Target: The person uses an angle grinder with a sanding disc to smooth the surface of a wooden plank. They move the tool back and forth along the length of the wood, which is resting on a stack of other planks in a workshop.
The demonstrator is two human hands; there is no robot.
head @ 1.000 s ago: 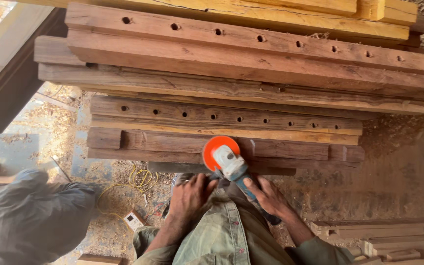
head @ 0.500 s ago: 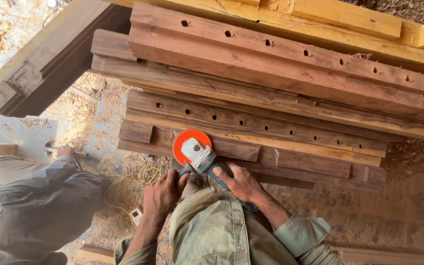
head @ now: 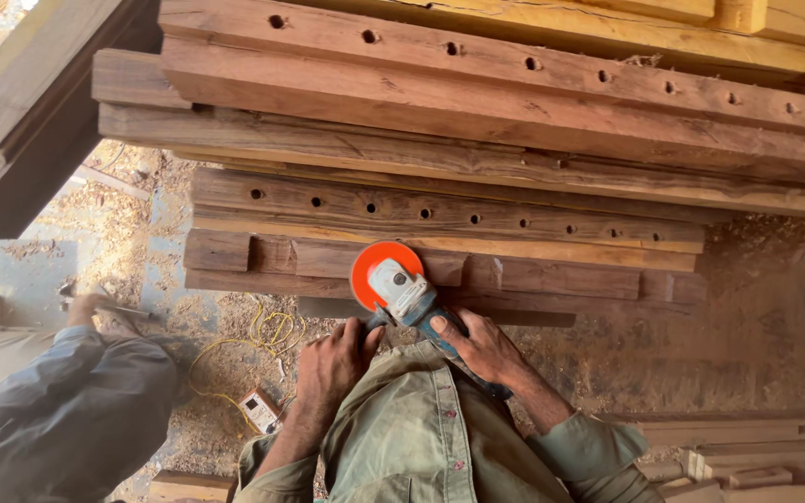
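I hold an angle grinder (head: 401, 287) with a round orange disc and a pale grey head against the nearest notched wooden beam (head: 533, 277) of a stack. My right hand (head: 479, 346) wraps the grinder's teal body. My left hand (head: 331, 361) grips near its side, close to the head; what exactly it holds is hidden. My olive shirt fills the bottom middle.
Stacked long beams (head: 477, 107), several drilled with rows of holes, fill the upper view. Another person in grey (head: 58, 410) crouches at the left, hand on the ground. A yellow cable (head: 267, 331) and white socket box (head: 259, 410) lie in sawdust. Planks (head: 747, 447) lie at lower right.
The view shifted, swinging left then back. The grinder stays in both hands against the near beam. The person at the left has stayed crouched low.
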